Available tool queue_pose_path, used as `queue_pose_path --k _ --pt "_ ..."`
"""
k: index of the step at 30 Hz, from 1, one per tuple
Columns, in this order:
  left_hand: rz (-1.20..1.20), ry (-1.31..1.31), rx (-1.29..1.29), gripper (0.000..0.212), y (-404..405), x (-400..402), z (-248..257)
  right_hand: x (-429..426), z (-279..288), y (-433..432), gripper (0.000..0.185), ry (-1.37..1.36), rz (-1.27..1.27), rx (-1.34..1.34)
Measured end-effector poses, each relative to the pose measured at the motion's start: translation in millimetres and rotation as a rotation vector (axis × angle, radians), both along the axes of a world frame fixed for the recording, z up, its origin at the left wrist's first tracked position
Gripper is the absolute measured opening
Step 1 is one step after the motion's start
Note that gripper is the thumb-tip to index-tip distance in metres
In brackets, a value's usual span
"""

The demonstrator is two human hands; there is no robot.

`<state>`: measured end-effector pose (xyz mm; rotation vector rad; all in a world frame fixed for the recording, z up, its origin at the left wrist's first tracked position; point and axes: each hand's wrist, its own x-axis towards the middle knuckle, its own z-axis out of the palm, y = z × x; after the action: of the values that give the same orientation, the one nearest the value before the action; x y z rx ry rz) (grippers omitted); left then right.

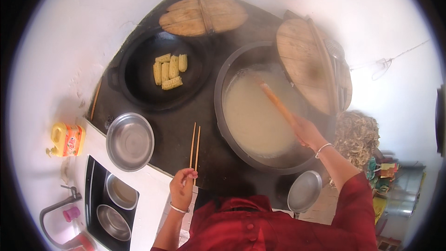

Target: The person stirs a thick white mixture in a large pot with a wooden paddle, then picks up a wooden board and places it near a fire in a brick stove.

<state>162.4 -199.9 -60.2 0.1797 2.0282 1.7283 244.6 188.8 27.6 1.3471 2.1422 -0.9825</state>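
Observation:
My right hand [306, 133] is wrapped around a thick wooden stick [277, 103]. The stick's far end dips into the cloudy, pale liquid [256, 125] filling a large, steaming wok [219, 111] built into the dark stovetop. My left hand [183, 181], fingers curled, is over the stove's front edge. Two wooden chopsticks [192, 143] point away from beside it; one is partly hidden behind the fingers, and whether I grip them is unclear. To the upper left, a second black wok [139, 87] holds several corn cob pieces [165, 71].
Wooden lids [223, 10] [303, 59] lean behind both woks. A metal basin [130, 142] stands at left, above a sink [91, 181] with metal bowls [122, 191]. A metal ladle [305, 191] lies near my right side. A yellow oil jug [68, 139] is by the left wall.

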Motion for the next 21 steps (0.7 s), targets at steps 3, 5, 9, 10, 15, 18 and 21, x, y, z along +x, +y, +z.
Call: queue_pose_path --k 3,5,9,10,15,18,21 --pt "-0.006 0.0 -0.008 0.014 -1 1 0 17 -8 -2 0.044 0.109 0.226 0.047" --pt "0.022 -0.008 0.024 0.014 -5 3 -9 44 -13 -6 0.044 0.196 0.535 0.125" --pt "-0.021 0.025 -0.005 0.016 -3 0 -13 84 29 -9 0.045 0.052 0.808 0.19" --pt "-0.037 0.014 0.005 0.016 1 -1 -13 91 46 -7 0.045 -0.061 0.861 0.219" --pt "-0.061 -0.025 -0.02 0.016 8 -5 -6 95 57 -2 0.043 -0.145 0.967 0.309" --pt "-0.045 -0.019 0.0 0.016 1 -5 -12 80 25 -1 0.04 0.149 0.943 0.371" --pt "-0.055 -0.018 -0.05 0.016 -4 -5 -9 52 -37 14 0.034 0.214 1.027 0.549"
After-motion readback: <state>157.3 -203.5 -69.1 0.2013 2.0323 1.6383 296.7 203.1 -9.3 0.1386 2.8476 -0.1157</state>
